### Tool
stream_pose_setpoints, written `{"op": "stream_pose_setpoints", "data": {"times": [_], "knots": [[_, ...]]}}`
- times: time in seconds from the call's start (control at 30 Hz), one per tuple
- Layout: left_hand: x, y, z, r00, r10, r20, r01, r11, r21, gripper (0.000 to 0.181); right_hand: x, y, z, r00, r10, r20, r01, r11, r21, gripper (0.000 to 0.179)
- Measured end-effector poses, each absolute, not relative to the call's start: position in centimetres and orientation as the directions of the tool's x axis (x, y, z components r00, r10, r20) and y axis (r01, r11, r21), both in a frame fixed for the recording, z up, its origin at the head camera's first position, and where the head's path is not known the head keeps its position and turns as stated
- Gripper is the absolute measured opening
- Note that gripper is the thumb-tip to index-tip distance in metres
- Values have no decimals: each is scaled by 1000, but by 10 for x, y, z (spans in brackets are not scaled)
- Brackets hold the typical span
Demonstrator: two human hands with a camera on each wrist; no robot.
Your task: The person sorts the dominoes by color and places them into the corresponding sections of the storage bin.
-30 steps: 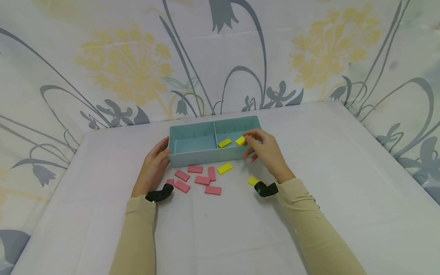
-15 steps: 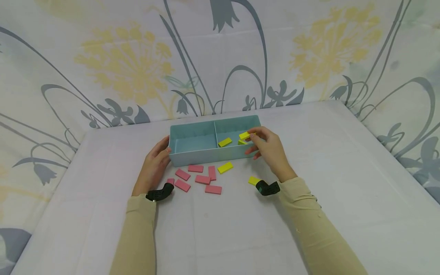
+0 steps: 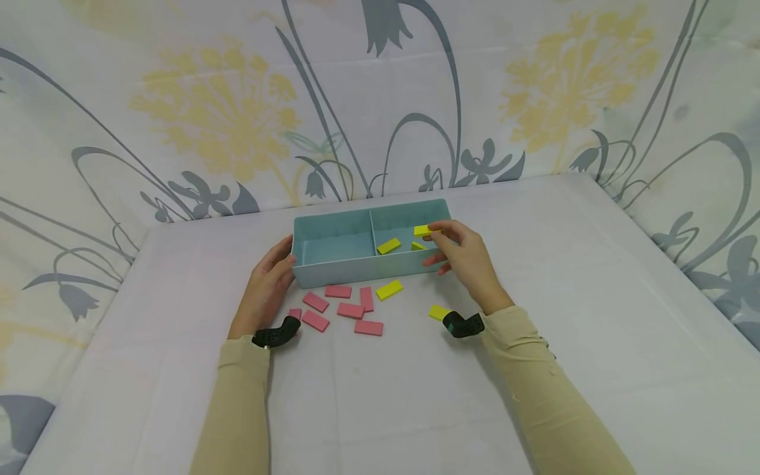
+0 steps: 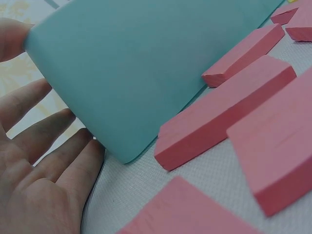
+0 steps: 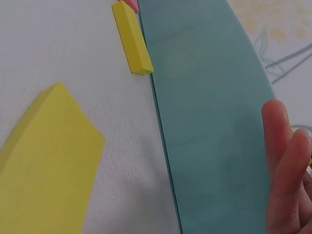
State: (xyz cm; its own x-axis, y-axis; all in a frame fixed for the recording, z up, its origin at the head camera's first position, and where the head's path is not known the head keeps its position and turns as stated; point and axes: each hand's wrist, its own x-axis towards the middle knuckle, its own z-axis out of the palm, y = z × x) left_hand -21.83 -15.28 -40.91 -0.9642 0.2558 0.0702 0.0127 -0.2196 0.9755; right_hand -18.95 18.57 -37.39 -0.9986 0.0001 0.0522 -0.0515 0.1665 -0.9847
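A light-blue box (image 3: 356, 267) with two compartments lies across the table in the head view. My left hand (image 3: 267, 284) rests against its left end, fingers fairly straight along the side and thumb at the top corner. Over the right compartment, my right hand (image 3: 469, 260) pinches a yellow block (image 3: 421, 230) between thumb and fingertips. Below it inside that compartment are a yellow block (image 3: 388, 246) by the divider and another yellow block (image 3: 418, 246), partly hidden by the front wall. The right wrist view shows fingers (image 5: 282, 170) beside the box wall, the held block mostly hidden.
Several pink blocks (image 3: 368, 328) lie scattered before the box's left half, some close to my left wrist. One yellow block (image 3: 389, 289) lies by the front wall, another yellow block (image 3: 437, 313) beside the right wrist camera (image 3: 463, 325). A patterned cloth (image 3: 380, 99) hangs behind.
One yellow block has come out of my right fingers and now lies in the right compartment. The hand has shifted slightly right and back, pinching another yellow block. My left hand stays put.
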Motion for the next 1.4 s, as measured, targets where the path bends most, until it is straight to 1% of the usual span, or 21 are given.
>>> {"op": "stream_pose_setpoints", "data": {"times": [0.6, 0.77, 0.9, 1.4], "knots": [[-218, -152, -408, -964, 258, 69, 8, -231, 973, 51, -191, 186, -378, -1000, -15, 8, -11, 207, -978, 32], [-216, -153, -407, -965, 254, 62, 6, -214, 977, 53, -191, 186, -378, -1000, -21, 5, -10, 226, -974, 30], [-216, -152, -406, -965, 255, 62, 6, -215, 977, 51, -191, 186, -377, -1000, -14, -7, 3, 238, -971, 30], [-218, -153, -409, -963, 257, 75, 18, -215, 976, 52, -191, 186, -378, -999, -28, 16, -22, 258, -966, 32]]}}
